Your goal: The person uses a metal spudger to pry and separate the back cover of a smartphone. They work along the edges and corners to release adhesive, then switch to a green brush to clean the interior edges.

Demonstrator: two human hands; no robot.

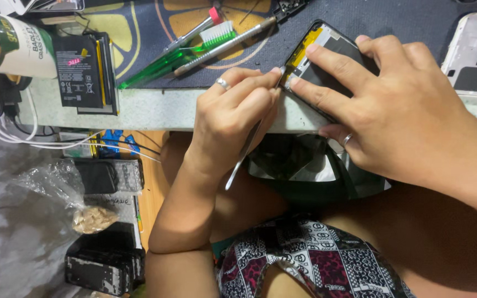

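— What's being worked on?

— An opened phone [327, 52], a flat black slab with a yellow strip along its inner edge, lying tilted at the front lip of the pale, scuffed tabletop [156, 107] and overhanging it slightly.

— And the hands?

— The right hand [409, 110] lies flat across the phone, fingers [332, 60] spread apart and pressing down, a ring on one. The left hand [233, 110], also ringed, has its fingers pinched together around a thin metal tool [244, 157], a slim shiny rod. The tool's tip meets the phone's near corner, just beside the right fingertips; its other end trails down past the wrist.

— Anything else on the surface?

— A green-handled brush [194, 47] with white bristles, a metal rod-like tool beside it on a dark patterned mat [156, 22], and a black rectangular battery [81, 72] to the left.

— What can't you see?

— Most of the phone's interior sits under the right hand, and the tool's tip is hidden behind the left fingertips.
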